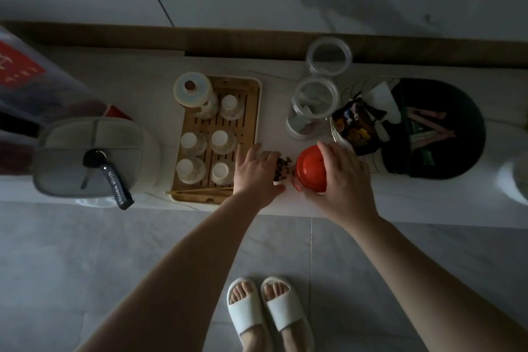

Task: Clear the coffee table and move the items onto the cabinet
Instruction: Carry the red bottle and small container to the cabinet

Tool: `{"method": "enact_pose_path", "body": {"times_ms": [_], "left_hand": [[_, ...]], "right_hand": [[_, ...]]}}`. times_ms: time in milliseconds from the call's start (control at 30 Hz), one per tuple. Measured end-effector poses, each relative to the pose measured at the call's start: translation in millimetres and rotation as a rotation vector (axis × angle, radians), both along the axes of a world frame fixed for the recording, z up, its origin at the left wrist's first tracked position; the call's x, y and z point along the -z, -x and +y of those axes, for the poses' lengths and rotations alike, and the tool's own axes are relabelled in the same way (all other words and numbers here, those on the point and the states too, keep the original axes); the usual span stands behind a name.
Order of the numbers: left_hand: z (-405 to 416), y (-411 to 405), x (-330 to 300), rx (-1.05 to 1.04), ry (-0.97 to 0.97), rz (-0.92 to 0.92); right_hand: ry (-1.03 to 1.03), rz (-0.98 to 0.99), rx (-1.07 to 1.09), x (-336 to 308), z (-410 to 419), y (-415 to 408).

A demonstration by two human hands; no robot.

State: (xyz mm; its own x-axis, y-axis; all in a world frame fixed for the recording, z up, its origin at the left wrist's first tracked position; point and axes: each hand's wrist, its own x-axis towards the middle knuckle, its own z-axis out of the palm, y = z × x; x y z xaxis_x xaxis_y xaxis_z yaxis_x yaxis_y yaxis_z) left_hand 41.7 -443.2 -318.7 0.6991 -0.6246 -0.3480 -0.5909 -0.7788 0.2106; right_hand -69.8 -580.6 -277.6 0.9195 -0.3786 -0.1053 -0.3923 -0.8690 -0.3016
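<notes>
I look down on a long white cabinet top. My right hand grips a jar with a red lid near the front edge, fingers curled round its right side. My left hand holds a small jar of dark dried bits just left of the red lid, fingers wrapped round it. Both jars are partly hidden by my hands.
A bamboo tea tray with several small white cups and a lidded pot sits left of my hands. Two clear jars stand behind. A black round tray with snack packets lies right, a grey box with a black tag lies left.
</notes>
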Motion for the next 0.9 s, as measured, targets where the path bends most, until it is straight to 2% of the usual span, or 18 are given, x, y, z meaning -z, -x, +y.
{"method": "enact_pose_path", "body": {"times_ms": [233,533,900], "left_hand": [[1.3,5.3,14.6,0.017,0.018,-0.015],[0.8,14.4,19.5,-0.135,0.079,0.084],[44.0,49.1,-59.4,-0.333,0.079,0.178]], "right_hand": [[-0.075,-0.008,-0.014,6.8,-6.2,6.8],[-0.102,-0.002,-0.047,4.8,-7.3,8.8],[-0.038,0.054,-0.127,-61.6,15.5,23.4]]}}
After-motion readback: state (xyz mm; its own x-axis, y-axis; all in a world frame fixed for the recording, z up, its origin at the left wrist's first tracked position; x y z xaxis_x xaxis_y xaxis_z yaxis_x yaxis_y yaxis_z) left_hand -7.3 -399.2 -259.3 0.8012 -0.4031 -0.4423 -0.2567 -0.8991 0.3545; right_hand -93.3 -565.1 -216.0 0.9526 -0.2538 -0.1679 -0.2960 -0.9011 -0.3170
